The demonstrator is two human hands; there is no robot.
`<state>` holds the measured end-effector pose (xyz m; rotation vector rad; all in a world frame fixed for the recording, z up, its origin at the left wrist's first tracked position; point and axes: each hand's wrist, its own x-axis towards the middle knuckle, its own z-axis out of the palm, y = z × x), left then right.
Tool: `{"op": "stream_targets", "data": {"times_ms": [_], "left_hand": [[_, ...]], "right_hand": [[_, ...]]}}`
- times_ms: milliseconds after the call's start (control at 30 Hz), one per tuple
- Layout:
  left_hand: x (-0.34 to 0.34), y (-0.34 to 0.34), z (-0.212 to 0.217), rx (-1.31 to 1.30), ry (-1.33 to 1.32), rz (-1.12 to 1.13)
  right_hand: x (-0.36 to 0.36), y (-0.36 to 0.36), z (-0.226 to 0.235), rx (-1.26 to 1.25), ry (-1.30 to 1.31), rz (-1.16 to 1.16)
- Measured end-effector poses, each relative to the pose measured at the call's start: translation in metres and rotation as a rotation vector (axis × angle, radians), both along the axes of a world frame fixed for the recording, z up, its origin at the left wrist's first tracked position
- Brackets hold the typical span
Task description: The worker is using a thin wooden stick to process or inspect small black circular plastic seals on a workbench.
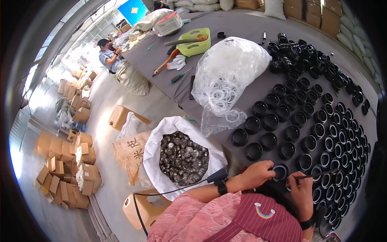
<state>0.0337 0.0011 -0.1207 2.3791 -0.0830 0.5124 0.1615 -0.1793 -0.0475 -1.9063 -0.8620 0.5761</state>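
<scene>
Among rows of black round cup-shaped parts (pixel 269 141), my left hand (pixel 258 176) is closed, its fingertips at the left rim of one black cup-shaped part (pixel 280 170). My right hand (pixel 301 192) grips a thin dark rod-like tool (pixel 318 174) that points off to the right. Its fingers are just right of that same part. Many parts on the right carry a pale ring inside the rim, while those further left look plain black. Beyond my hands, a clear plastic bag (pixel 242 56) spills white rings (pixel 225 92) onto the grey table cover (pixel 181 86).
Left of the table stands an open white sack (pixel 151 149) full of metallic caps (pixel 183 157). Tan stools (pixel 121 117) stand nearby. A green basket (pixel 195 47), a screwdriver (pixel 180 76) and a white glove (pixel 176 63) lie further off. Another person (pixel 109 56) works at the far left.
</scene>
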Motion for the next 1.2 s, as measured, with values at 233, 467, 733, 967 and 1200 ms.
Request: {"op": "stream_targets", "data": {"times_ms": [233,467,733,967,1200], "left_hand": [[0.001,0.001,0.004,0.031,-0.038,0.001],[0.003,0.001,-0.002,0.058,-0.045,0.008],[-0.004,-0.008,-0.007,0.075,-0.073,0.054],[0.006,-0.004,0.001,-0.227,0.023,-0.002],[0.001,0.021,0.004,-0.931,0.540,0.201]], "right_hand": [[0.003,0.012,0.001,-0.064,-0.402,0.032],[-0.002,0.034,-0.019,0.194,-0.478,0.084],[-0.003,0.026,-0.022,0.122,-0.002,0.063],[0.013,-0.002,-0.037,0.431,-0.090,-0.190],[0.005,-0.016,-0.001,0.466,-0.019,-0.258]]}}
